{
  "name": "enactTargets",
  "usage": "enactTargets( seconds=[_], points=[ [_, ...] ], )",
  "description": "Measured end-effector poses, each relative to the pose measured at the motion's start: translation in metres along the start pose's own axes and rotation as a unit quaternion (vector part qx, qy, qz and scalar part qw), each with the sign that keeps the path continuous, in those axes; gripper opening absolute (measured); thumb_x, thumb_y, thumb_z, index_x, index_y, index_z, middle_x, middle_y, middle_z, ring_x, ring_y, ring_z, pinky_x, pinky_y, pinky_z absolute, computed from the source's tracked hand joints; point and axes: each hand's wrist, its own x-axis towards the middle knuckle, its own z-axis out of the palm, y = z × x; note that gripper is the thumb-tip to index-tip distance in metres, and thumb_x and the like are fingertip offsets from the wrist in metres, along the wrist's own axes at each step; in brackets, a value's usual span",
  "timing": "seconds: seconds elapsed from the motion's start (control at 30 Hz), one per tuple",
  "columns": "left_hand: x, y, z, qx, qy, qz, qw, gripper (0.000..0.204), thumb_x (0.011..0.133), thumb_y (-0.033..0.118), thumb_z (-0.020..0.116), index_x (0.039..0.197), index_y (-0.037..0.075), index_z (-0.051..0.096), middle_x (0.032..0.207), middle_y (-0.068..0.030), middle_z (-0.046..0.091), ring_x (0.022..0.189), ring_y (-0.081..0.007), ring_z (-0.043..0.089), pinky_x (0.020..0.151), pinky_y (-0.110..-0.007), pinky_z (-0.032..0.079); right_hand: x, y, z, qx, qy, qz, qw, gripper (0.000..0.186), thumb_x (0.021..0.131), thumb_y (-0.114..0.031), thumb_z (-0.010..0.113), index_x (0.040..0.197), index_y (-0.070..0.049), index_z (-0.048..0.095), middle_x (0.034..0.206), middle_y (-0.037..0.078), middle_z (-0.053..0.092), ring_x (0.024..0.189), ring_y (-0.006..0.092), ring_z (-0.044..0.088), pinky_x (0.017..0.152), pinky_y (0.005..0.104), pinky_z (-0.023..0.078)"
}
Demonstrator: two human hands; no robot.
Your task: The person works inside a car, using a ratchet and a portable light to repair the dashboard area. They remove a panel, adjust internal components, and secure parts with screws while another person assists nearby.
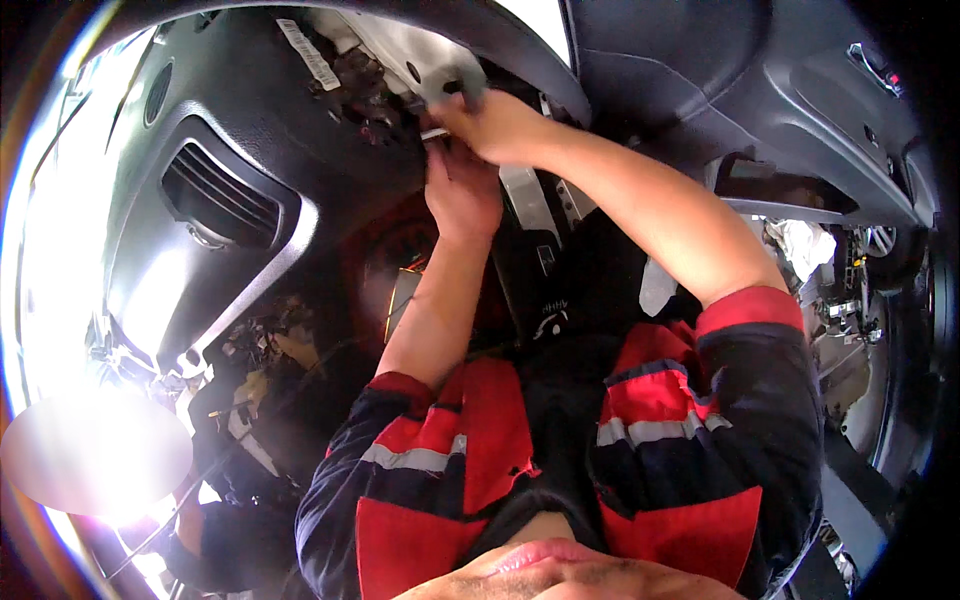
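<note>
Both my hands are together at the end of the dashboard, beside the pale metal door pillar [400,50]. My right hand [492,125] is on top, its fingers curled closed by a hole in the pillar's lower part; what they grip is hidden. Just below, my left hand [464,190] is raised with its fingers bent in and partly covered by the right hand. A small thin whitish piece [433,134] shows between the hands at the fingertips; I cannot tell its kind or which hand holds it. Dark wiring and connectors [365,105] lie left of the fingers.
On the left, the dark dashboard [245,110] carries an air vent [222,195]. An open door panel [680,80] is at the upper right. A metal sill strip [530,205] runs below my right wrist. Exposed parts and wires [270,350] show at the lower left.
</note>
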Motion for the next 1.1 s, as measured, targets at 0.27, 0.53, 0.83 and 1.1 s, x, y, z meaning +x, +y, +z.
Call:
enactTargets(
  seconds=[0.27, 0.53, 0.83, 1.1],
  points=[
    [0.007, -0.014, -0.03, 0.095, -0.047, 0.039, 0.994, 0.044, 0.103, 0.039, 0.035, 0.135, 0.009, 0.045, 0.138, -0.0092, 0.048, 0.128, -0.0236, 0.046, 0.108, -0.041, 0.035, 0.001, 0.011, 0.004, -0.023, 0.057, -0.189, 0.98, 0.047, 0.097, -0.044, 0.049, 0.094, -0.002, 0.07, 0.081, 0.022, 0.068, 0.074, 0.0411, 0.065, 0.071, 0.0462, 0.052],
    [0.003, -0.01, -0.025, 0.22, -0.026, 0.111, 0.969, 0.041, 0.104, 0.033, 0.036, 0.134, 0.008, 0.047, 0.134, -0.0105, 0.052, 0.126, -0.0228, 0.047, 0.107, -0.038, 0.035, -0.009, 0.02, -0.004, -0.116, 0.039, -0.315, 0.941, 0.03, 0.091, -0.022, 0.062, 0.116, -0.005, 0.064, 0.106, 0.015, 0.065, 0.098, 0.0309, 0.062, 0.081, 0.0375, 0.049],
    [0.006, -0.012, -0.027, -0.087, -0.029, -0.03, 0.995, 0.042, 0.104, 0.037, 0.031, 0.138, 0.015, 0.043, 0.134, -0.0065, 0.051, 0.125, -0.0263, 0.048, 0.107, -0.044, 0.035, -0.006, 0.018, 0.0, -0.056, 0.07, -0.352, 0.932, 0.041, 0.096, -0.043, 0.052, 0.095, -0.006, 0.07, 0.087, 0.022, 0.068, 0.086, 0.0419, 0.064, 0.076, 0.047, 0.049],
    [0.008, -0.018, -0.031, 0.15, -0.124, 0.129, 0.973, 0.041, 0.104, 0.033, 0.031, 0.138, 0.011, 0.041, 0.132, -0.0074, 0.051, 0.123, -0.0268, 0.049, 0.108, -0.045, 0.035, 0.002, 0.015, 0.004, -0.113, 0.153, -0.355, 0.915, 0.046, 0.1, -0.043, 0.043, 0.098, -0.004, 0.068, 0.079, 0.014, 0.067, 0.07, 0.028, 0.066, 0.062, 0.0374, 0.052]
  ],
)
